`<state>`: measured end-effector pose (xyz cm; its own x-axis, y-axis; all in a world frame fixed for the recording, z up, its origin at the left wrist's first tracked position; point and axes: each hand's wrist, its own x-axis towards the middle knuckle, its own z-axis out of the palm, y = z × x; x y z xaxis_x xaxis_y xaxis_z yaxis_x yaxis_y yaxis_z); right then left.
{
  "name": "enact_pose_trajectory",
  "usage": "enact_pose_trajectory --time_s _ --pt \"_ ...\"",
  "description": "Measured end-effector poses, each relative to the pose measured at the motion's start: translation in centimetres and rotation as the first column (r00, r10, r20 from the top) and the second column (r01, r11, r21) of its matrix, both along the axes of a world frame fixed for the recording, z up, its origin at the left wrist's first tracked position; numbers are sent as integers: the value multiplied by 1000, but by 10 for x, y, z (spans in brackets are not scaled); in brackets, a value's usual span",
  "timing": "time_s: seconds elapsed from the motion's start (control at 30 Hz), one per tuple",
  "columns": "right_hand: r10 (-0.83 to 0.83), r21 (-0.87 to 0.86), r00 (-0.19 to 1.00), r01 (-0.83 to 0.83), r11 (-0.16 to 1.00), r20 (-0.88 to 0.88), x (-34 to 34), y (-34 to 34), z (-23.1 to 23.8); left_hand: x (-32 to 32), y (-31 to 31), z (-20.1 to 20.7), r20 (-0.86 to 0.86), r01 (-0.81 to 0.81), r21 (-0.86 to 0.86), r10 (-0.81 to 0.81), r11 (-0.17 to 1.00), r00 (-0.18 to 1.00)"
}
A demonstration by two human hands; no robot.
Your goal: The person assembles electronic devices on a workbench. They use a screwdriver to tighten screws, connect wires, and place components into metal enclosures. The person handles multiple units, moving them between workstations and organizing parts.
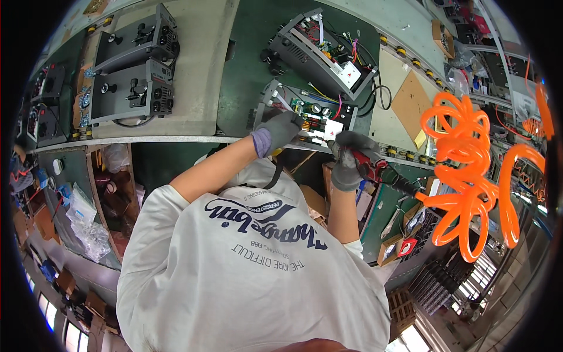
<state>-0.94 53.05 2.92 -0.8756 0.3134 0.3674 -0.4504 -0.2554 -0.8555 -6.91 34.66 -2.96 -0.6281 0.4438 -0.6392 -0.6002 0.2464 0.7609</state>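
My right hand [350, 161], in a grey glove, is wrapped round a red and black air screwdriver [370, 166]. The tool's tip points left at the near edge of an open machine housing [350, 116]. Inside that housing are a green circuit board [300, 107], coloured wires and a white plate [333, 129]. My left hand [278, 131], gloved in grey with a purple cuff, reaches over the housing's near left side. Its fingers are bent together beside the board; whatever they pinch is too small or hidden to make out.
Behind stands a second open housing [319, 53] with loose cables. Two grey machines [132, 94] are on the left board. A coiled orange hose [463, 170] hangs at the right, joined to the screwdriver. Yellow-black rollers [404, 154] line the bench edge. Plastic bags [88, 223] lie lower left.
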Motion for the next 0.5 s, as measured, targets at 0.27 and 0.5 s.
enact_pose_trajectory --time_s 0.27,0.5 --pt "221 -257 971 -191 947 90 -1 32 -26 8 -17 34 304 -201 254 119 946 945" --pt "-102 49 991 98 994 87 8 3 20 20 -24 26 339 -327 437 183 838 923"
